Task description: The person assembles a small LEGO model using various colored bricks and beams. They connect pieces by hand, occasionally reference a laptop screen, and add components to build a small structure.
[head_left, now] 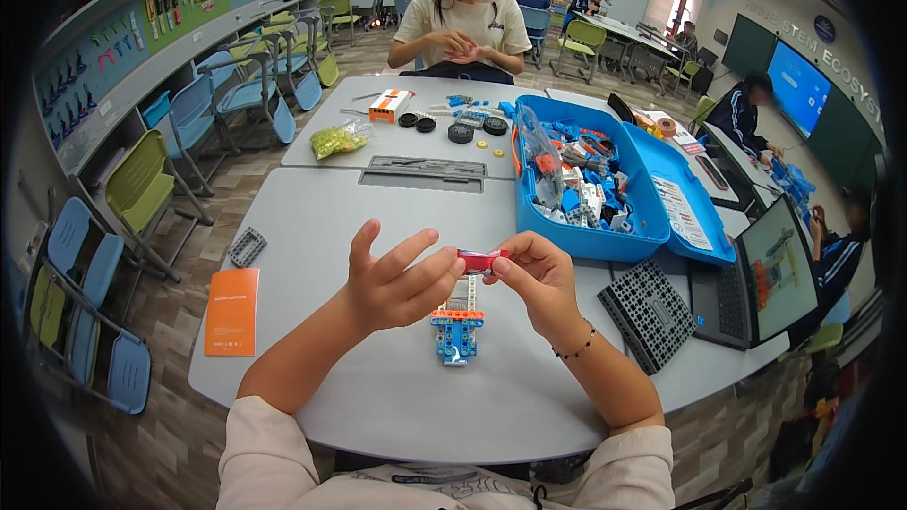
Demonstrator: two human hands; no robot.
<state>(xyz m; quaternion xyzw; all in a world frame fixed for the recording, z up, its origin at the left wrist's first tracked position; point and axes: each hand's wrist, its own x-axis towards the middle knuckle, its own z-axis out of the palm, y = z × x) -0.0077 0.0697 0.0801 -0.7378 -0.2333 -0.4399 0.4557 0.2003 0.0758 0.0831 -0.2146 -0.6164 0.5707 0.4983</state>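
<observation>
Above the table's middle, I hold a small red piece with a pale shiny part. The thumb and forefinger of my right hand pinch its right end. At the left end are the fingertips of my left hand, closed on it while the other fingers spread up and away. Part of the piece is hidden by fingers, so its exact kind is unclear. Just below my hands lies a building-brick assembly, blue at the near end, with an orange beam across it and light grey beams that run under my hands.
A blue storage box full of bricks stands far right, beside a black grid tray and a laptop. An orange booklet and a grey brick part lie left. Black wheels and a yellow-green bag sit far off. Someone faces me opposite.
</observation>
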